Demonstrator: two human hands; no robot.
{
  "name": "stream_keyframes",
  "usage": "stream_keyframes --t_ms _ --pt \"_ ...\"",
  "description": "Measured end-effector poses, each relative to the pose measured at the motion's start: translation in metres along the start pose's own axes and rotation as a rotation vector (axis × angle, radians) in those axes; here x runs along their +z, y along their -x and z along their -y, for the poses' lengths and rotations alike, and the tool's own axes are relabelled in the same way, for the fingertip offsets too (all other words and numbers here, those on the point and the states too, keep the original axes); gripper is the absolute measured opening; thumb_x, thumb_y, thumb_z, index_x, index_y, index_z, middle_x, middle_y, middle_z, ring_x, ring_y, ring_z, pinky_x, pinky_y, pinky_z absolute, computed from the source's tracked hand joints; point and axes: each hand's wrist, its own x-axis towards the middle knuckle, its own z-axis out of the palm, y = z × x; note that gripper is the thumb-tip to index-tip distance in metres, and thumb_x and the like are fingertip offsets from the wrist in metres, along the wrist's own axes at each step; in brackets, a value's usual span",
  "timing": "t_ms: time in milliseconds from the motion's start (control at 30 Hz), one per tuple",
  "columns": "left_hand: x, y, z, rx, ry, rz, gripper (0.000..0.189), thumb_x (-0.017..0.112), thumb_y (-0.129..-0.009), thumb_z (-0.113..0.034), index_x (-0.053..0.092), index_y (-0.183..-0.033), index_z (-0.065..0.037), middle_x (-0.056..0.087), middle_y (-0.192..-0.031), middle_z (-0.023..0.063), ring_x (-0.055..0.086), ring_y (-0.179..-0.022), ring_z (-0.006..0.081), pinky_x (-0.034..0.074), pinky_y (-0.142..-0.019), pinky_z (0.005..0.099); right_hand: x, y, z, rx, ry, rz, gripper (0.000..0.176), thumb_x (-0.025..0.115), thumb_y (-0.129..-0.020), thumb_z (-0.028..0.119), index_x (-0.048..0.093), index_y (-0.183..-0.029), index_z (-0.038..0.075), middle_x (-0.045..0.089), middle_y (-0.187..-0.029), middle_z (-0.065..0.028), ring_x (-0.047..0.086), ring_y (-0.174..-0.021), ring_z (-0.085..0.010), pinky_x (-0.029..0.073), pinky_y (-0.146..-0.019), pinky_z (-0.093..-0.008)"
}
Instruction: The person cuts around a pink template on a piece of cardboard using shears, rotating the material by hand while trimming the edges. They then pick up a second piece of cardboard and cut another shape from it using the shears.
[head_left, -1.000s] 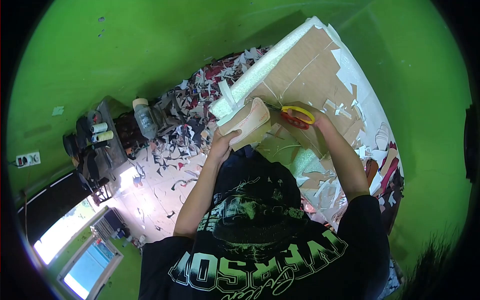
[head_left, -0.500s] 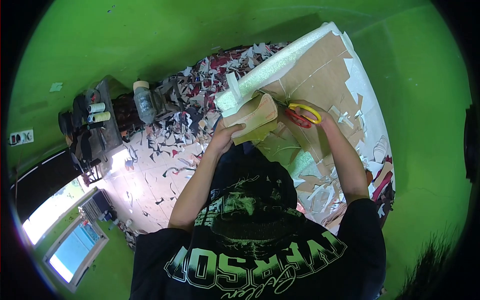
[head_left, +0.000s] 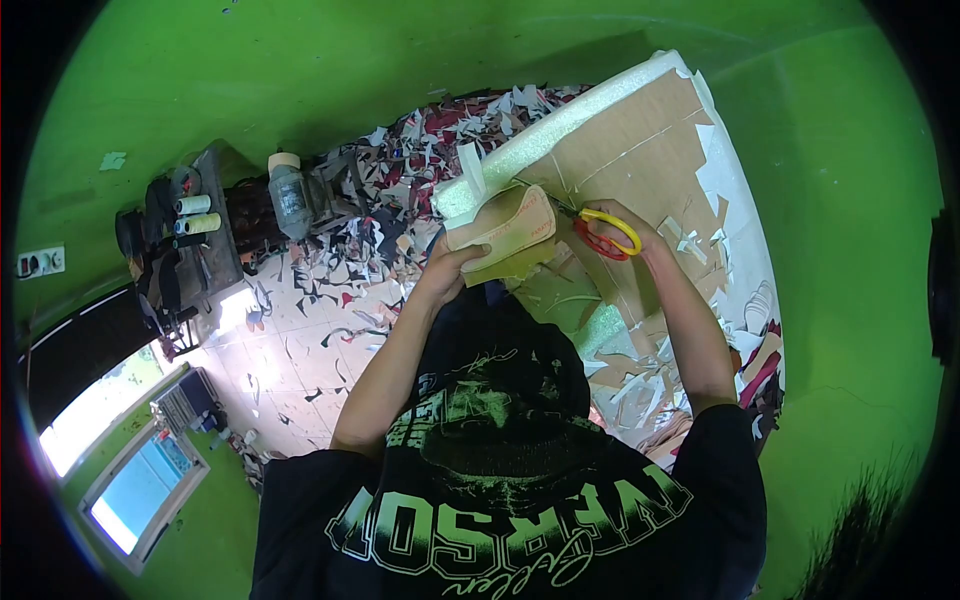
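Observation:
My left hand (head_left: 452, 270) is closed on a tan shoe-part-shaped pattern piece (head_left: 520, 225) with red writing. Beneath that piece lies a yellow-green sheet (head_left: 515, 268), whose lower edge sticks out; my thumb presses on top, and the other fingers are hidden below. A pair of scissors (head_left: 636, 236) with yellow and red handles is gripped in my right hand (head_left: 618, 214). Its blades point left, with their tips right at the pattern's upper right edge.
Brown cardboard (head_left: 625, 140) covers a white-wrapped table (head_left: 757, 290), with scraps along its right side. Offcuts (head_left: 430, 140) heap up along the wall. At left, a bench (head_left: 218, 225) carries thread spools (head_left: 195, 224), beside a dusty bottle (head_left: 290, 200).
The scissor blades have come closer to the pattern's right edge and show more clearly. My left hand keeps its hold on the pattern and sheet. The view has shifted slightly.

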Motion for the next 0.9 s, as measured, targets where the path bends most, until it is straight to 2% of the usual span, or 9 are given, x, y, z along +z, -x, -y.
stream_keyframes --t_ms 67,167,267,367,467,567,700,733,900 --pt "0.0 0.001 -0.002 -0.018 0.007 0.004 0.046 0.065 -0.082 0.005 0.054 -0.126 0.002 0.064 -0.118 0.0119 0.064 -0.107 0.0208 0.051 -0.094 0.0347 0.002 0.002 -0.001 -0.018 -0.043 0.004 0.048 0.063 -0.092 0.051 0.06 -0.109 0.005 0.061 -0.095 -0.0028 0.057 -0.086 -0.0104 0.047 -0.075 -0.0249" --pt "0.003 0.003 -0.008 -0.086 -0.021 0.102 0.044 0.066 -0.081 0.005 0.055 -0.124 0.002 0.065 -0.117 0.0128 0.065 -0.105 0.0214 0.052 -0.094 0.0336 0.024 0.007 0.019 -0.231 -0.15 -0.21 0.051 0.064 -0.091 0.053 0.06 -0.107 0.005 0.062 -0.091 -0.0026 0.058 -0.084 -0.0131 0.048 -0.075 -0.0275" --pt "0.002 0.002 -0.004 -0.096 -0.028 0.108 0.045 0.065 -0.081 0.005 0.055 -0.125 0.002 0.065 -0.118 0.0133 0.065 -0.105 0.0212 0.052 -0.093 0.0335 0.024 0.009 0.02 -0.101 -0.157 -0.217 0.052 0.062 -0.092 0.055 0.061 -0.108 0.005 0.063 -0.094 -0.0035 0.058 -0.087 -0.013 0.048 -0.078 -0.0273" --pt "-0.006 0.002 -0.002 -0.106 -0.027 0.121 0.045 0.065 -0.081 0.005 0.056 -0.125 0.003 0.066 -0.117 0.0135 0.066 -0.105 0.0211 0.052 -0.093 0.0334 0.023 0.01 0.028 -0.203 -0.068 -0.254 0.043 0.061 -0.094 0.049 0.06 -0.101 0.006 0.061 -0.081 -0.0035 0.058 -0.072 -0.0104 0.048 -0.064 -0.0246" --pt "-0.011 0.006 -0.007 -0.103 -0.017 0.134 0.044 0.065 -0.081 0.004 0.057 -0.124 0.003 0.066 -0.116 0.0135 0.066 -0.104 0.0211 0.052 -0.093 0.0336 -0.001 0.017 0.034 -0.154 -0.067 0.059 0.035 0.062 -0.094 0.043 0.056 -0.089 0.008 0.054 -0.063 -0.0006 0.051 -0.052 -0.0067 0.04 -0.046 -0.0211" --pt "-0.019 0.01 -0.011 -0.088 -0.055 0.084 0.046 0.066 -0.08 0.005 0.056 -0.125 0.003 0.066 -0.116 0.0136 0.066 -0.104 0.0215 0.053 -0.093 0.0343 0.007 0.021 0.042 -0.192 -0.197 -0.036 0.03 0.062 -0.093 0.036 0.052 -0.082 0.01 0.045 -0.053 0.0032 0.041 -0.039 -0.0039 0.03 -0.037 -0.0188" --pt "-0.012 0.017 -0.019 -0.011 -0.045 0.03 0.048 0.067 -0.082 0.005 0.053 -0.128 0.002 0.064 -0.119 0.0125 0.064 -0.108 0.0215 0.052 -0.094 0.0345 0.01 0.023 0.007 -0.134 -0.524 0.041 0.026 0.061 -0.094 0.032 0.056 -0.094 0.006 0.058 -0.067 -0.0016 0.052 -0.052 -0.0078 0.042 -0.046 -0.0231" --pt "-0.007 0.018 -0.018 0.018 -0.037 0.018 0.048 0.067 -0.083 0.004 0.052 -0.128 0.002 0.064 -0.12 0.0122 0.064 -0.108 0.0213 0.052 -0.094 0.0344 0.039 0.028 0.029 -0.043 -0.55 -0.332 0.028 0.066 -0.09 0.027 0.057 -0.105 0.005 0.063 -0.083 -0.0042 0.06 -0.064 -0.0122 0.049 -0.056 -0.0272" --pt "0.04 0.025 -0.013 0.139 -0.001 0.0 0.046 0.067 -0.087 0.0 0.052 -0.13 0.001 0.063 -0.122 0.0108 0.061 -0.112 0.02 0.049 -0.096 0.0328 0.141 -0.009 0.056 -0.479 -0.591 -0.71 0.04 0.075 -0.079 0.01 0.056 -0.114 0.002 0.064 -0.094 -0.0069 0.064 -0.081 -0.0156 0.053 -0.07 -0.0277"
